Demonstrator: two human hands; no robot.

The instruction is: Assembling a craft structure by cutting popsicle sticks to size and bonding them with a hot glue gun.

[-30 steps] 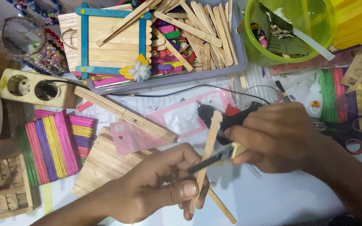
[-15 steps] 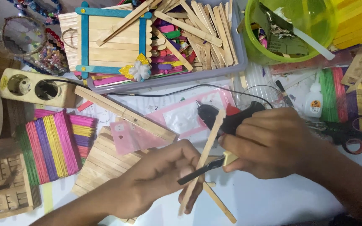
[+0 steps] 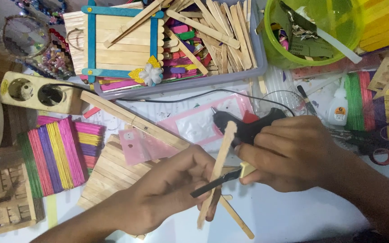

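My left hand grips a plain wooden craft stick that stands nearly upright, its lower end below my fingers. My right hand holds a small utility knife with a yellow body and dark blade; the blade lies across the stick near my left fingertips. A second wooden stick lies flat under both hands. A black glue gun rests on the table just behind my right hand, its cord running left.
A grey tray of wooden and coloured sticks with a framed stick panel sits at the back. A green bowl, glue bottle, scissors, coloured stick bundles, a flat stick panel and a power strip surround the hands.
The stick has tilted a little more upright in my left hand. The knife blade has slid down and left across it. Both hands stay in the same place.
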